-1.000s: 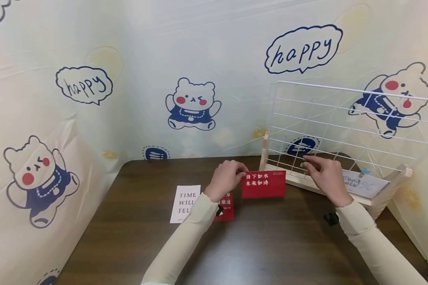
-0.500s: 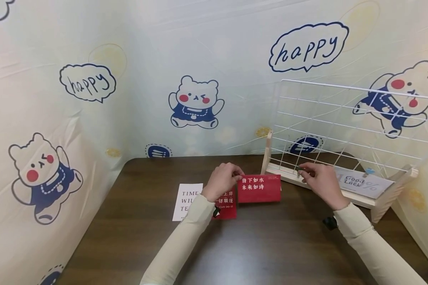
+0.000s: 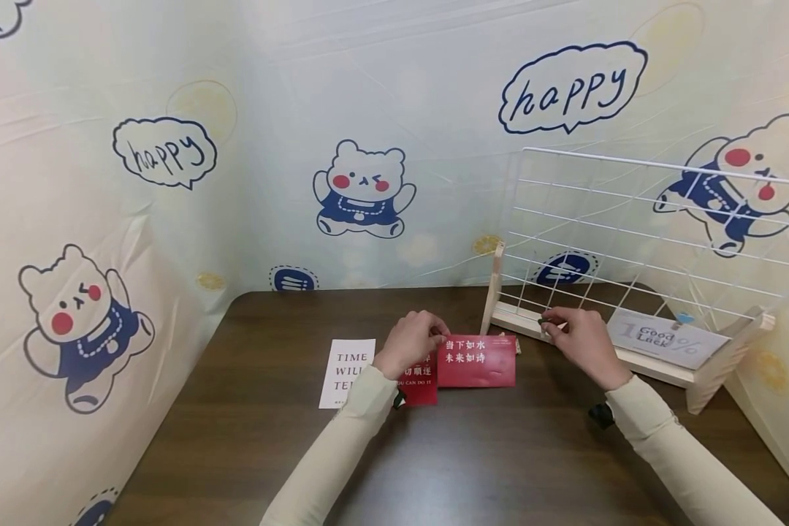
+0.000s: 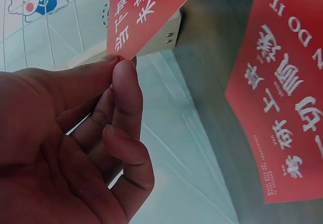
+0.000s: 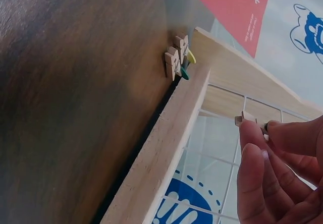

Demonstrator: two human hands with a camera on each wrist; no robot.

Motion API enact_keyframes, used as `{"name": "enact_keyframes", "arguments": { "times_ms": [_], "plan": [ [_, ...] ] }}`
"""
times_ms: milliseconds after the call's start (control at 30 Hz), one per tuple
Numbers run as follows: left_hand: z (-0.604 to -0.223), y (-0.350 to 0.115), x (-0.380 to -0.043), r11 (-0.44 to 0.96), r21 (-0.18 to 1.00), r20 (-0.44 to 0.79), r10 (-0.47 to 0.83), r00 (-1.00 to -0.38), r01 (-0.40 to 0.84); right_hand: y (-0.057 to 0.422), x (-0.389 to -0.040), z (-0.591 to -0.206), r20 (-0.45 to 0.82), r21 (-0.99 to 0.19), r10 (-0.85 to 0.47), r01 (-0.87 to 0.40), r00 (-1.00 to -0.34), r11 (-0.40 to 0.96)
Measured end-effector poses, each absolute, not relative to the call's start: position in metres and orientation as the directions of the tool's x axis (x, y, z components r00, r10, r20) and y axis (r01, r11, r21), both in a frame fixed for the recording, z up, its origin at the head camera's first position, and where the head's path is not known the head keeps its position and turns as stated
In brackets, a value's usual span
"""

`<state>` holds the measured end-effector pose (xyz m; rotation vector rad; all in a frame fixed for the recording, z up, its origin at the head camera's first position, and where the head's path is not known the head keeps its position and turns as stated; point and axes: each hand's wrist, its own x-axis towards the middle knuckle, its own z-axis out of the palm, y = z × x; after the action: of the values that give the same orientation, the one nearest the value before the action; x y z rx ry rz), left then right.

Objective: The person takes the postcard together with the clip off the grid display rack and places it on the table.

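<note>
In the head view my left hand (image 3: 409, 345) pinches the upper left corner of a red card (image 3: 476, 371) with white lettering. The left wrist view has that corner between thumb and index finger (image 4: 126, 80), the card tilted. My right hand (image 3: 581, 345) is raised before the wire grid's lower left part. Between its thumb and fingertips is a small wooden clothespin (image 5: 242, 119) with a dark piece on it, mostly covered by the fingers. Two more wooden clothespins (image 5: 173, 62), with green and yellow tops, stand by the rack's wooden foot (image 5: 227, 57).
The white wire grid (image 3: 638, 197) stands in a wooden base (image 3: 657, 370) at the back right. A white "Good Luck" card (image 3: 671, 340) hangs there under a blue-topped clip (image 3: 684, 318). Left on the table (image 3: 486, 467) lie another red card (image 3: 422, 393) and a white card (image 3: 342, 374).
My left hand has lowered the red card towards the table, its face tilting back. My right hand has shifted slightly left and down, with the clothespin still pinched.
</note>
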<state>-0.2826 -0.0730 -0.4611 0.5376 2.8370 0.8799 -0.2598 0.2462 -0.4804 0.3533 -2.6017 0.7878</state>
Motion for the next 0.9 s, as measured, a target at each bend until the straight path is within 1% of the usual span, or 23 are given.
{"name": "enact_keyframes", "arguments": {
  "times_ms": [400,567,900],
  "plan": [
    [-0.475,-0.068,-0.276,0.766,0.582,-0.06,0.375,-0.925,0.273,0.248,-0.262,-0.489,0.4,-0.504,-0.112,-0.32,-0.91,0.802],
    [-0.479,-0.067,-0.276,0.77,0.584,-0.082,0.372,-0.925,0.258,0.248,-0.263,-0.492,0.39,-0.5,-0.108,-0.309,-0.914,0.809],
    [-0.485,-0.062,-0.278,0.787,0.556,-0.089,0.378,-0.921,0.269,0.248,-0.264,-0.495,0.373,-0.498,-0.103,-0.293,-0.922,0.816]
  ]
}}
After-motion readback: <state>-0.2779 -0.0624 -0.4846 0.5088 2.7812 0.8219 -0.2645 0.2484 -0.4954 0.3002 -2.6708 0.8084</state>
